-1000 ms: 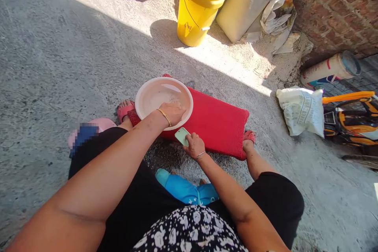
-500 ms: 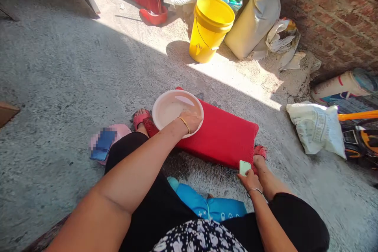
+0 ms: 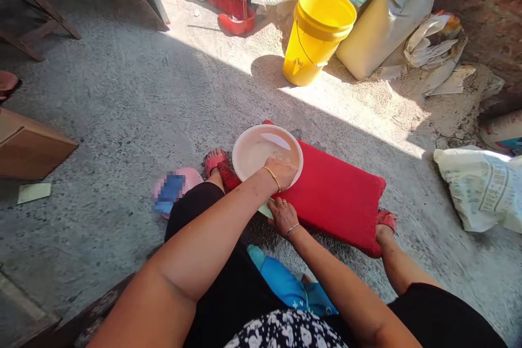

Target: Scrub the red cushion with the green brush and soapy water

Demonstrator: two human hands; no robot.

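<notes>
A white basin [image 3: 267, 128] with a pale, wet-looking inside stands on the left end of a low bench covered in red cloth [image 3: 338, 190]. My left hand [image 3: 282, 170], with a gold bangle above it, reaches into the basin's right side. Its fingers are curled down, and what they hold, if anything, is hidden. My right hand [image 3: 282, 216] is just below the basin, close under my left wrist. It grips a pale green card [image 3: 266, 209], partly covered by my left forearm and my fingers.
A blue garment [image 3: 281, 280] lies between my legs. By my left foot is a pink item [image 3: 193, 176] with a blurred blue thing on it. A yellow bucket [image 3: 318, 38], sacks [image 3: 387, 16], a red broom [image 3: 226, 0], a cardboard box [image 3: 35, 147] and another pale green card [image 3: 35, 193] surround me.
My right hand has moved left with the pale green card, from the bench's right end to below the basin. My left hand stays in the basin. The view has shifted left.
</notes>
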